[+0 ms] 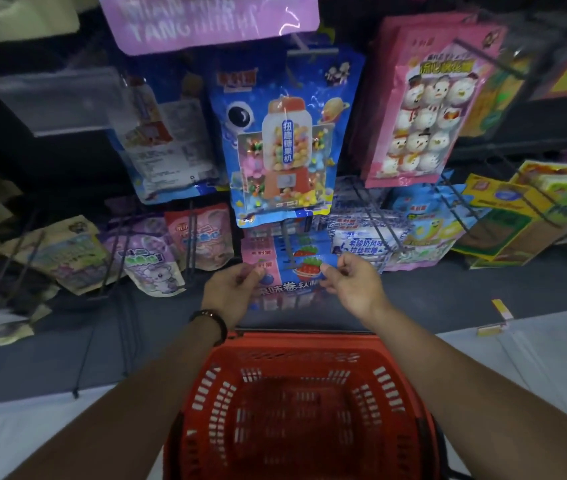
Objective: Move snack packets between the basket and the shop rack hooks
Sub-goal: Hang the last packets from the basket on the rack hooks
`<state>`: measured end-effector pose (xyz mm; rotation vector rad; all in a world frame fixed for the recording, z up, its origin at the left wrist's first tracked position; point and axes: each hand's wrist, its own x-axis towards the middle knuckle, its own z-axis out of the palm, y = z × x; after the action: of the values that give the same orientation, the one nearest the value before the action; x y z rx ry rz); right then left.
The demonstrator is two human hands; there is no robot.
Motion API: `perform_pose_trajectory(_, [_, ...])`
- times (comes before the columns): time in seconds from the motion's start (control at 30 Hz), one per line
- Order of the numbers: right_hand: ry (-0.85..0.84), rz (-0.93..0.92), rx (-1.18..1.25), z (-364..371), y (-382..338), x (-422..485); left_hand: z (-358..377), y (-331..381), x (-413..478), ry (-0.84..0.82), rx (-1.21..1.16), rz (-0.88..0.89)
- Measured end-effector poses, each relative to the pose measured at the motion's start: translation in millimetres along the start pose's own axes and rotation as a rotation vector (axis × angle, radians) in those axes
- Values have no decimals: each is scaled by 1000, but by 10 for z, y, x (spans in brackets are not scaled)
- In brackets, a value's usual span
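Note:
A pink and blue snack packet (289,289) with strawberry pictures hangs low on the rack, just above the basket's far rim. My left hand (232,289) pinches its upper left corner and my right hand (351,280) pinches its upper right corner. A rack hook (289,251) pokes out at the packet's top, and similar packets hang behind it. The red plastic basket (309,344) stands below my forearms, and I see nothing inside it.
A blue gumball-machine packet (282,140) hangs right above my hands. A pink snowman packet (424,98) hangs to the right, purple and pink pouches (150,258) to the lower left, yellow and green boxes (524,216) at far right. Wire hooks stick out across the rack.

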<state>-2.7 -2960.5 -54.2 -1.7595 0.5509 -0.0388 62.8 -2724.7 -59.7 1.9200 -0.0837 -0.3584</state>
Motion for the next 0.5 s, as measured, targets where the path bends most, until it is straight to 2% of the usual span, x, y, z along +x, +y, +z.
perform_pose_trajectory(0.2, [60,-66,4,50,20,123,77,-28,123,99,97,39])
perform_pose_trajectory(0.33, [61,-103,6,55,97,165,106,-70,100,104,85,44])
perform_pose_trajectory(0.5, [101,-107,61,55,89,173,147,-97,61,71,-46,60])
